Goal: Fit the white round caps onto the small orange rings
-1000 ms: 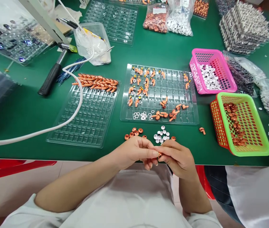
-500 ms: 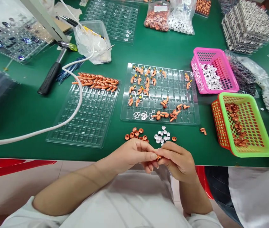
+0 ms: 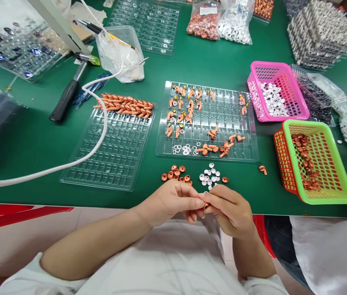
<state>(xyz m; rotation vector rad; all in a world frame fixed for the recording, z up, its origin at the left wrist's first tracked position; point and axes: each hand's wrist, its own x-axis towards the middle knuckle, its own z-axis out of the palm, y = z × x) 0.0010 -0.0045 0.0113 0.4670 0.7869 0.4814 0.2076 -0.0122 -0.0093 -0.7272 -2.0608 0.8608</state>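
Observation:
My left hand [image 3: 173,200] and my right hand [image 3: 230,209] meet fingertip to fingertip at the near edge of the green table [image 3: 32,143]. Both are pinched together on a small copper ring [image 3: 206,206], mostly hidden by the fingers. Just beyond them lie a cluster of copper rings [image 3: 176,173] and a cluster of small white caps [image 3: 210,176]. Farther back sits a clear tray [image 3: 251,143] holding orange bent parts and tiny white rings.
A clear empty-celled tray [image 3: 115,151] with a row of orange parts [image 3: 126,105] lies left. A green basket [image 3: 330,192] of copper rings and a pink basket [image 3: 255,88] of white caps stand right. A hammer [image 3: 66,98], white cable [image 3: 69,164] and another person's sleeve [image 3: 333,250] are nearby.
Both hands stay pinched together on the small part; the fingers have shifted slightly, and the view has drifted a little.

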